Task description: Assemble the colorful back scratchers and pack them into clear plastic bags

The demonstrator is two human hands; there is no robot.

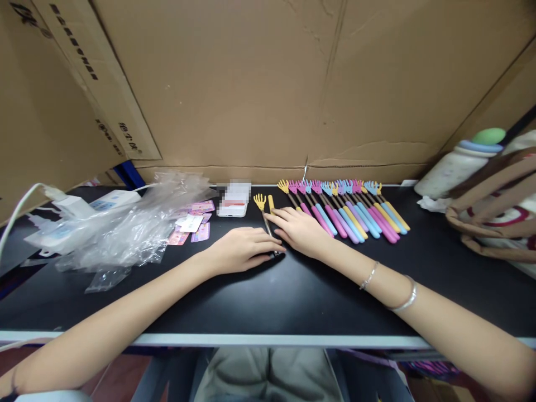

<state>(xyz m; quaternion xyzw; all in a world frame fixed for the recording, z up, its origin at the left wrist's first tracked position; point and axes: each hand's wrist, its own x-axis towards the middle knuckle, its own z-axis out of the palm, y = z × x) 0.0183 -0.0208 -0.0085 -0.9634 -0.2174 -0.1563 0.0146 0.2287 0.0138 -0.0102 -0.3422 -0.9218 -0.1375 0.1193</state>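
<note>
My left hand (243, 250) lies palm down on the black table (293, 290), its fingers over the lower end of a yellow hand-shaped scratcher (261, 204) with a thin metal rod. My right hand (298, 229) rests beside it, fingers flat on the yellow handle (271, 203) of the same or a neighbouring scratcher. I cannot tell whether either hand grips anything. To the right lies a neat row of several scratchers (352, 209) with pink, blue, purple and yellow handles.
Crumpled clear plastic bags (125, 229) and small pink cards (196, 223) lie at left, near white chargers and a cable (71, 209). A small white box (233, 204) sits at centre back. A bottle (460, 164) and a bag (494, 218) stand at right. Cardboard walls the back.
</note>
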